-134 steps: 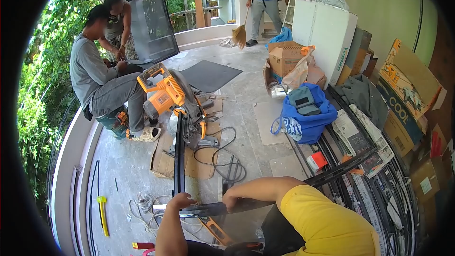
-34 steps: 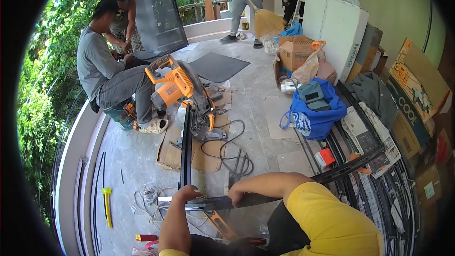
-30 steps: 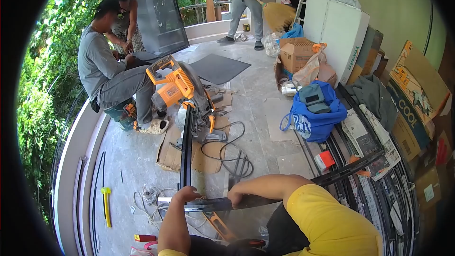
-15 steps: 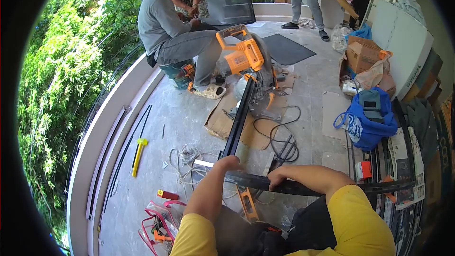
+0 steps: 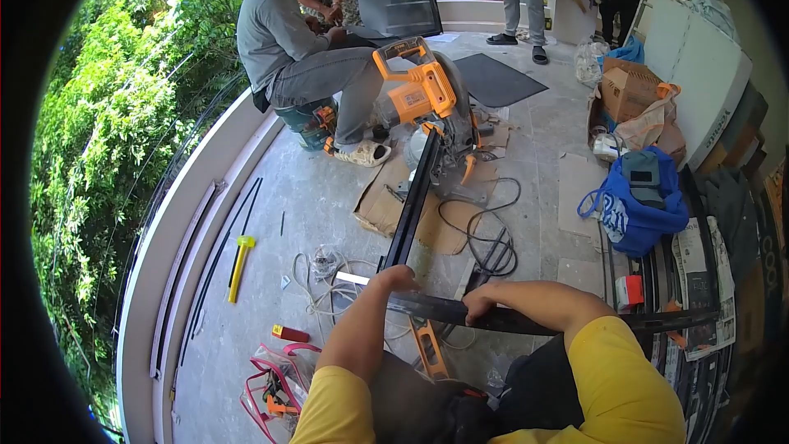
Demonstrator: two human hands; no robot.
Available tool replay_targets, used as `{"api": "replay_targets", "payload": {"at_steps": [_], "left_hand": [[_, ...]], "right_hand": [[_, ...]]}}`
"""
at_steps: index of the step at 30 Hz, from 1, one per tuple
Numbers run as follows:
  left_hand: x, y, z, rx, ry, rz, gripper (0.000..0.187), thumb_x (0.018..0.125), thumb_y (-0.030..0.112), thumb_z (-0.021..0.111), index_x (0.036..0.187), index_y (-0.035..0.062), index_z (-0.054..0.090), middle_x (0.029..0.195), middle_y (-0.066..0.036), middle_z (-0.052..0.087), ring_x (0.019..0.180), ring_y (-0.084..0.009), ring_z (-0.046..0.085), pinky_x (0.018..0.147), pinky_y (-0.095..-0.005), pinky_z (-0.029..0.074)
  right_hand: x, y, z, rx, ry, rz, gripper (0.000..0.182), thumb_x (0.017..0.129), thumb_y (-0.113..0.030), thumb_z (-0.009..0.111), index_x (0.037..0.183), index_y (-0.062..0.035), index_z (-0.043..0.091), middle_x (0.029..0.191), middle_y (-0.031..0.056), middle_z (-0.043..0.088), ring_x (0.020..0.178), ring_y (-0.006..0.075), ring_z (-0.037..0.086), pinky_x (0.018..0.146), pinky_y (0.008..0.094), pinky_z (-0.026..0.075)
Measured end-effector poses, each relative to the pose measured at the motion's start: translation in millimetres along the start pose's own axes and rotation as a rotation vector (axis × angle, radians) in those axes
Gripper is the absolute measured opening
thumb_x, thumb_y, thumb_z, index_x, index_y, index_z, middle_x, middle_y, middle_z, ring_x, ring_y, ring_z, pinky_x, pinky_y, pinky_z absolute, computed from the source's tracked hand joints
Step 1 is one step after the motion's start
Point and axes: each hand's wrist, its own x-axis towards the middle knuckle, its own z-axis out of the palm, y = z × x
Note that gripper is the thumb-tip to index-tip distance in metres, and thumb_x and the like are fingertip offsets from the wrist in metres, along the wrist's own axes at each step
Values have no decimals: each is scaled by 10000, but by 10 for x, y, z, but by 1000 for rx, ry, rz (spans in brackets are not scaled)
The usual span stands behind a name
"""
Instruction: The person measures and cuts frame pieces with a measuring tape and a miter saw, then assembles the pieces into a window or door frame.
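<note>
A long black metal profile (image 5: 534, 322) runs crosswise in front of me, out to the right. My right hand (image 5: 478, 302) is closed around it left of its middle. My left hand (image 5: 399, 278) is at the profile's left end, its fingers slightly blurred and partly hidden; I cannot tell whether they grip it. Just beyond that hand, a second black profile (image 5: 413, 205) stretches away to an orange miter saw (image 5: 423, 94). Below the crosswise profile, an orange level-like tool (image 5: 429, 350) stands near my legs.
A seated person (image 5: 288, 41) is left of the saw, with other people behind. Cables (image 5: 485, 238) and cardboard (image 5: 382, 201) lie on the floor. A yellow hammer-shaped tool (image 5: 240, 267) lies left, a pink-trimmed bag (image 5: 275, 382) nearer. At right are a blue bag (image 5: 645, 205) and more profiles.
My hands keep nearly the same places on the crosswise profile. At the back, the standing person's broom has shifted, and the person in black has turned, with an object now showing in hand.
</note>
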Motion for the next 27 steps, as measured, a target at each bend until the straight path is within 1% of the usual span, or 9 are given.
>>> {"api": "replay_targets", "payload": {"at_steps": [5, 11, 18, 24, 26, 27], "left_hand": [[-17, 20, -9, 11, 1, -20, 563, 768, 422, 619, 1149, 8, 602, 1196, -186, 577, 1127, -315, 541, 949, -361, 424], [-8, 3, -4, -34, -2, -35, 571, 761, 425, 620, 1151, 8, 601, 1194, -185, 579, 1123, -316, 543, 947, -363, 426], [18, -7, -5, -30, -9, -14, 579, 751, 418, 625, 1146, -5, 599, 1178, -193, 586, 1112, -315, 552, 937, -357, 434], [0, 7, -5, -81, -3, -50, 569, 752, 408, 621, 1144, -4, 600, 1172, -191, 590, 1110, -313, 554, 937, -356, 433], [-5, 15, -15, -63, 0, -38, 572, 751, 411, 620, 1148, -1, 599, 1173, -192, 589, 1111, -314, 553, 939, -357, 433], [8, 10, -10, -63, 0, -37, 572, 751, 411, 620, 1148, -1, 599, 1173, -192, 589, 1111, -314, 553, 939, -357, 433]], "right_hand": [[-62, -36, -11, -14, 16, 11, 627, 782, -431, 643, 1190, 37, 553, 1185, 159, 580, 1003, 318, 600, 780, 419, 518], [-131, -81, -27, -31, 8, 7, 606, 774, -435, 649, 1137, 47, 590, 1131, 168, 606, 963, 324, 615, 764, 424, 519], [-105, -55, -19, -15, 22, -4, 604, 773, -431, 650, 1134, 50, 590, 1122, 169, 608, 949, 326, 619, 751, 422, 523], [-119, -66, -15, -37, 36, 14, 601, 782, -439, 642, 1136, 44, 590, 1130, 168, 604, 953, 326, 618, 751, 426, 525], [-123, -65, -8, -39, 82, -8, 563, 770, -398, 669, 1104, 48, 595, 1005, 155, 646, 845, 278, 653, 694, 380, 536], [-119, -67, -9, -38, 82, -8, 563, 770, -398, 669, 1104, 48, 595, 1005, 155, 646, 845, 278, 653, 694, 380, 536]]}}
